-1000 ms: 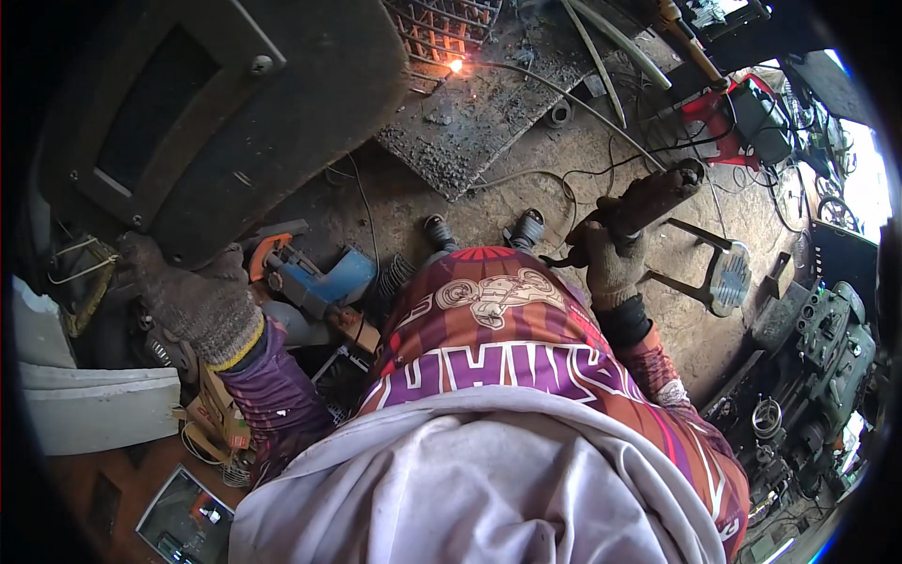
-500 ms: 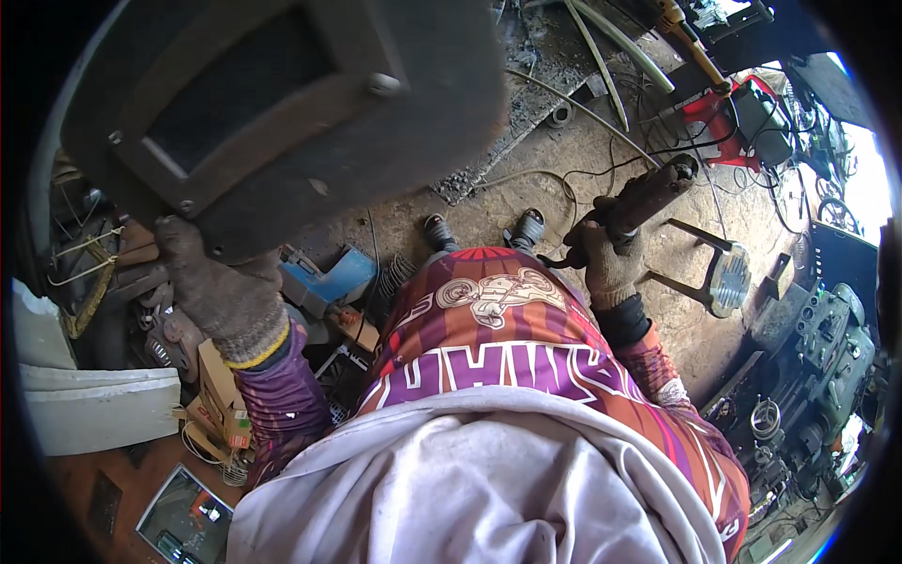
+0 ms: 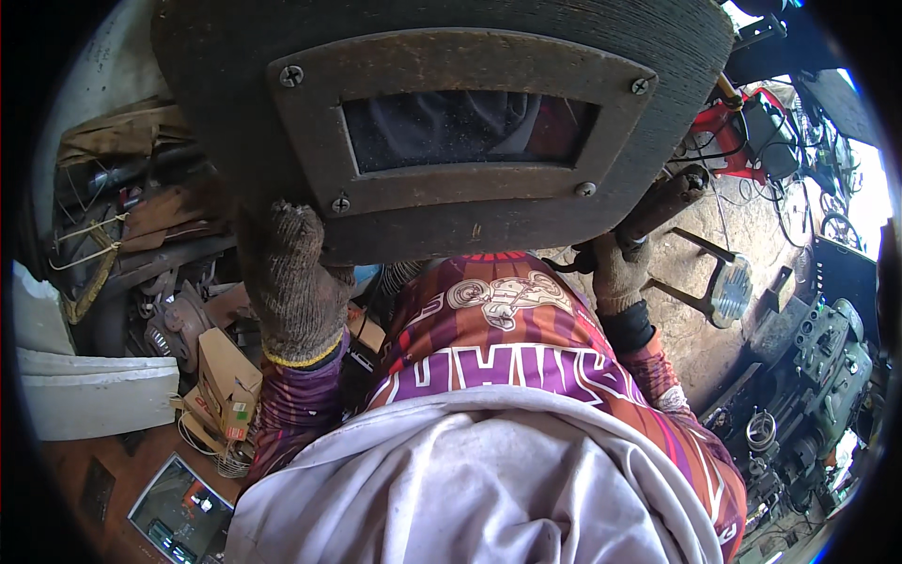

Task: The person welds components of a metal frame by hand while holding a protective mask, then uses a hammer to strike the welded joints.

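Observation:
A dark welding shield (image 3: 460, 202) with a bolted frame and a small glass window fills the top middle of the view. My left hand (image 3: 299, 287), in a brown knitted glove with a yellow cuff edge, is closed at the shield's lower left edge. In a similar glove, my right hand (image 3: 616, 274) is wrapped round a dark, thick rod-shaped tool (image 3: 663, 205), whose end points up and to the right. The shield's lower right corner overlaps part of this tool. Most of my right fingers are hidden, and my feet are covered by the shield.
To the right a small metal stool (image 3: 729, 289) lies tipped on the floor, beyond it a greenish machine (image 3: 836, 367). A red-framed device (image 3: 728, 141) with cables sits at the upper right. On the left are cardboard boxes (image 3: 225, 385), white panels (image 3: 99, 399) and a glass-topped item (image 3: 178, 512).
The shield has swung right and levelled, now facing me squarely and covering the floor ahead. My left hand moved right with it. My right hand and its tool have barely shifted.

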`<state>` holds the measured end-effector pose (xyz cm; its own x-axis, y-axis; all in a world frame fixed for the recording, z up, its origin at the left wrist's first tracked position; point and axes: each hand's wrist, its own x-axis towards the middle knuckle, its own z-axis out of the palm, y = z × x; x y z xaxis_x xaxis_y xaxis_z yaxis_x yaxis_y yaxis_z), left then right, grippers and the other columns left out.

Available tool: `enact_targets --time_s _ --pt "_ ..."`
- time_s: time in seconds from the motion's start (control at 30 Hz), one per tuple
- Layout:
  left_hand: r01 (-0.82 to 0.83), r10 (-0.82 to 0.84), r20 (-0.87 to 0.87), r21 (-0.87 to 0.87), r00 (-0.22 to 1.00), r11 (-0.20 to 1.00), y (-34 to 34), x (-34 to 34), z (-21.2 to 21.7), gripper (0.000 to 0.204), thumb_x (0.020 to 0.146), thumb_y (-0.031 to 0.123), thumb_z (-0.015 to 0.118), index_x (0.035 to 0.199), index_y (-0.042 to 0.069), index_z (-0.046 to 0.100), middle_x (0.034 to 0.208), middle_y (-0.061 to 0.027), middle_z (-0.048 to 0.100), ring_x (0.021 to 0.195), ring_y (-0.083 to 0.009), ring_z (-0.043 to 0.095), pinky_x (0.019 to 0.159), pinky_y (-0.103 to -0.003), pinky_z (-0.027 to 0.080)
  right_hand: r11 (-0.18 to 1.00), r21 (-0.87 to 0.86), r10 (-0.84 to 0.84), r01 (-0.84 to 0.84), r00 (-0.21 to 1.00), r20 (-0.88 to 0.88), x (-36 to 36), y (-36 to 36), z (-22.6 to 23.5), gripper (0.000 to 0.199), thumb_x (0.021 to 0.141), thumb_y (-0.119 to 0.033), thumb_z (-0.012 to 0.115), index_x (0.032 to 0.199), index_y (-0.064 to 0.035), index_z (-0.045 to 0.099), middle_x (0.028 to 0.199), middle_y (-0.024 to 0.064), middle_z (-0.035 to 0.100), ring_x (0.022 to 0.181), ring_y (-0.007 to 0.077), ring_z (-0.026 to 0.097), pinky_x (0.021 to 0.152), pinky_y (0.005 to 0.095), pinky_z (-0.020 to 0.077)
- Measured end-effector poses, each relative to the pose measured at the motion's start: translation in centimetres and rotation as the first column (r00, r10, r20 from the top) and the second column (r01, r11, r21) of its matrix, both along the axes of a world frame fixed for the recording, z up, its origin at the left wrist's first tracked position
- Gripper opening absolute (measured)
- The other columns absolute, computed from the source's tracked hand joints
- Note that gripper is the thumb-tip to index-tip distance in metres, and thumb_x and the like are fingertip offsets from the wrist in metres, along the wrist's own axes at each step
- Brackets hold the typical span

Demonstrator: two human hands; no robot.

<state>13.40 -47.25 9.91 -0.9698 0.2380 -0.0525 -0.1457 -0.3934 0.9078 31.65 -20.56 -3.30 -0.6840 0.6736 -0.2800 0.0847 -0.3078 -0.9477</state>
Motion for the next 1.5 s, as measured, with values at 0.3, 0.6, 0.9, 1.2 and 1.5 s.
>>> enact_targets --time_s 0.3,0.6,0.9,1.2,1.5 --pt "-0.012 0.012 0.003 -0.051 1.0 0.999 0.1 0.4 0.0 0.055 0.089 0.028 0.066 0.135 0.009 0.043 0.12 -0.0092 0.057 0.103 -0.0201 0.06 0.083 -0.036 0.056 1.0 0.013 0.002 -0.002 1.0 -0.018 -0.1 -0.1 0.3 0.037 0.085 -0.01 0.063 0.118 -0.0009 0.05 0.081 0.0076 0.06 0.063 0.0153 0.062 0.047 0.0247 0.0471" --pt "-0.136 0.136 -0.015 -0.22 0.991 0.966 0.4 0.2 0.0 0.056 0.09 0.029 0.064 0.136 0.008 0.042 0.12 -0.0094 0.057 0.102 -0.0184 0.06 0.083 -0.033 0.055 0.999 0.012 -0.034 0.035 0.999 -0.015 -0.4 -0.5 0.4 0.032 0.085 -0.002 0.062 0.115 -0.0045 0.05 0.079 0.0057 0.06 0.062 0.0145 0.062 0.046 0.0244 0.0469" --pt "-0.309 -0.045 -0.475 -0.639 0.879 0.705 -1.2 -0.3 -1.0 0.04 0.09 0.022 0.06 0.124 0.001 0.052 0.114 -0.0123 0.061 0.097 -0.0251 0.061 0.085 -0.037 0.051 1.0 -0.005 -0.028 0.028 0.991 -0.133 -0.8 -0.4 0.3 0.035 0.083 0.0 0.063 0.114 -0.0037 0.05 0.079 0.0038 0.058 0.061 0.0136 0.059 0.048 0.0247 0.0471" --pt "-0.704 -0.583 -0.679 -0.669 0.447 0.24 -2.3 -0.8 -1.7 0.043 0.096 0.029 0.054 0.125 -0.002 0.051 0.112 -0.0143 0.063 0.098 -0.0187 0.063 0.085 -0.031 0.051 0.999 -0.024 0.025 -0.026 0.999 -0.041 -0.5 0.1 0.6 0.036 0.082 -0.004 0.066 0.114 -0.0037 0.049 0.08 0.002 0.057 0.058 0.0111 0.055 0.05 0.0239 0.0448" --pt "0.226 -0.185 -0.317 0.097 0.93 0.969 -4.9 -3.8 -1.5 0.046 0.096 0.036 0.053 0.132 0.008 0.047 0.127 -0.0098 0.054 0.114 -0.0226 0.054 0.092 -0.044 0.051 0.994 0.105 0.002 0.009 0.994 -0.105 1.2 0.2 0.1 0.042 0.088 -0.02 0.061 0.12 0.0006 0.044 0.08 0.012 0.062 0.061 0.0178 0.061 0.051 0.0278 0.0483"
